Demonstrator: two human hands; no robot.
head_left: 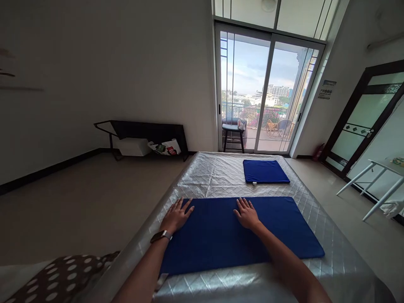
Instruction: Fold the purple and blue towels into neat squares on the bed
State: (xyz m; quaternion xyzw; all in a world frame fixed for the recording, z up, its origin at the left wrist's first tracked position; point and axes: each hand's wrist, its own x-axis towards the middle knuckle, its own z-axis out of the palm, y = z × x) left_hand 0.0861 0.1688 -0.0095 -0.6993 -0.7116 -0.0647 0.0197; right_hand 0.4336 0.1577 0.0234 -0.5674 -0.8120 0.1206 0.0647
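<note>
A large dark blue rectangular cloth piece (217,235), perhaps a folded cover, lies flat on the pale quilted bed surface (214,168). My left hand (176,215) rests on its far left corner, fingers spread, with a watch on the wrist. Palm down, my right hand (246,213) lies on the cloth near the middle of its far edge, fingers stretched out. Beyond it, a smaller blue cloth rectangle (265,171) with a white tag lies flat on the bed. My right forearm hides part of the large piece's near edge.
Brown polka-dot fabric (72,277) lies at the lower left. Against the left wall stands a low black rack (148,128) with a white box (134,147). A stool (232,128) is by the glass sliding doors (268,92). A pale table (386,165) stands at the right.
</note>
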